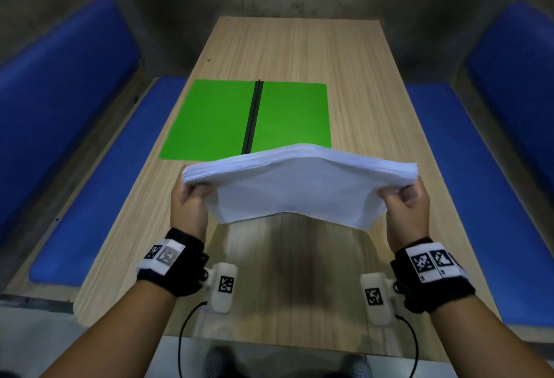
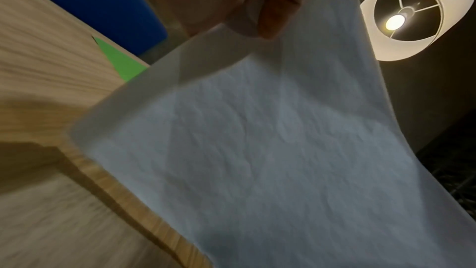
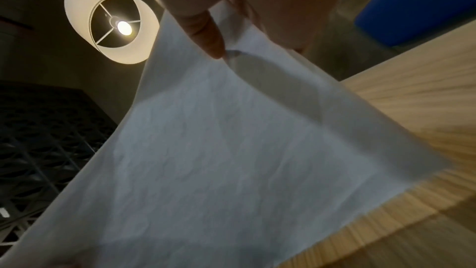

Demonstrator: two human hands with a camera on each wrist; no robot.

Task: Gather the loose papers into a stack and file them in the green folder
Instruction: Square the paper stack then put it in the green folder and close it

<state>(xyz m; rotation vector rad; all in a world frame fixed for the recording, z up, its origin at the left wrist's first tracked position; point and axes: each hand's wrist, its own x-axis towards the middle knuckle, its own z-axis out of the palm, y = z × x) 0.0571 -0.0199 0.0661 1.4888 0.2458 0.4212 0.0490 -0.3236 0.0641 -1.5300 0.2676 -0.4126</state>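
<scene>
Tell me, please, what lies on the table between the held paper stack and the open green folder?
Nothing: in the head view only bare table shows between the paper stack and the green folder, whose near right corner the stack overlaps.

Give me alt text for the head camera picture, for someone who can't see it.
Two hands, left hand and right hand, grip the side edges of a thick stack of white papers held up above a wooden table. Beyond it a green folder lies open flat on the table, with blue benches at either side.

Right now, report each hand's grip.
Left hand: closed on the paper stack's left edge.
Right hand: closed on its right edge.
</scene>
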